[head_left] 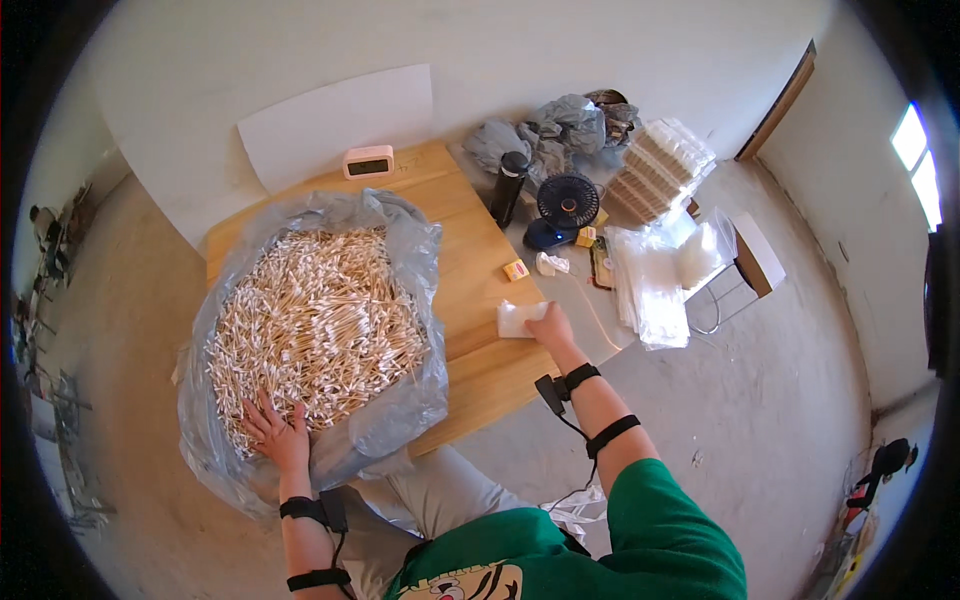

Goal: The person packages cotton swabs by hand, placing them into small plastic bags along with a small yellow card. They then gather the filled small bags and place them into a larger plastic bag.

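A large heap of cotton swabs (315,320) with white tips and wooden sticks fills a grey plastic bag (425,385) spread wide on the table. At the near left edge of the heap, my left hand (278,437) rests on the swabs with its fingers spread. Off to the right, my right hand (551,328) grips the right end of a small whitish translucent plastic bag (518,319) at the table's right edge. What is inside this bag cannot be made out.
The wooden table (485,370) also bears a pink clock (369,162) and a small yellow box (516,270). On a grey surface to the right stand a black bottle (509,188), a fan (567,202), clear plastic bags (648,290) and packed bundles of swabs (660,170).
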{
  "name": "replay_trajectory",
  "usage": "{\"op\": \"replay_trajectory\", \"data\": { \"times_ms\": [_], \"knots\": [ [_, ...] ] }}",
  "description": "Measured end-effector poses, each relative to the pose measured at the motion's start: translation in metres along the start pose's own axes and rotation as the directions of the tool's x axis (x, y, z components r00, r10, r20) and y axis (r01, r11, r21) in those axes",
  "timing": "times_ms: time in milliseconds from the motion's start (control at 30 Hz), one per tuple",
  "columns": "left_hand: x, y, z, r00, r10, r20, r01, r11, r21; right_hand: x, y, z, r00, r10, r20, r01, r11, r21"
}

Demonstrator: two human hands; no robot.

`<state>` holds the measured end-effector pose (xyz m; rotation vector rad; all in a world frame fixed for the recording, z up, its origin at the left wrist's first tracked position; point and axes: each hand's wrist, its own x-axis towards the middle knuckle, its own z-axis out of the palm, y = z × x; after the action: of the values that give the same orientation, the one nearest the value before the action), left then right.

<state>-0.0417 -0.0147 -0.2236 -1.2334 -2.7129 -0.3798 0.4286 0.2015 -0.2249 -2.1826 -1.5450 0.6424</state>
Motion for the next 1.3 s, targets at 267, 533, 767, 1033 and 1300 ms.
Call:
{"op": "replay_trajectory", "data": {
  "times_ms": [267, 533, 767, 1033, 1300],
  "knots": [
    [0.006, 0.001, 0.01, 1.0, -0.018, 0.011, 0.018, 0.999, 0.033, -0.025, -0.001, -0.019, 0.962, -0.109, -0.252, 0.089, 0.992, -0.088],
    [0.005, -0.007, 0.007, 1.0, -0.019, -0.005, 0.02, 1.0, 0.019, -0.048, -0.028, 0.012, 0.719, -0.678, -0.152, 0.59, 0.711, -0.383],
    [0.008, 0.002, 0.002, 0.997, -0.05, 0.054, 0.046, 0.996, 0.079, -0.031, -0.022, 0.017, 0.791, -0.612, 0.004, 0.522, 0.67, -0.528],
    [0.01, -0.021, 0.026, 0.992, 0.057, -0.111, -0.042, 0.99, 0.134, -0.03, -0.02, 0.018, 0.765, -0.644, -0.007, 0.566, 0.676, -0.472],
    [0.004, -0.008, 0.003, 0.999, 0.015, -0.052, -0.006, 0.986, 0.166, -0.024, -0.018, 0.027, 0.775, -0.632, 0.021, 0.566, 0.677, -0.47]
  ]
}}
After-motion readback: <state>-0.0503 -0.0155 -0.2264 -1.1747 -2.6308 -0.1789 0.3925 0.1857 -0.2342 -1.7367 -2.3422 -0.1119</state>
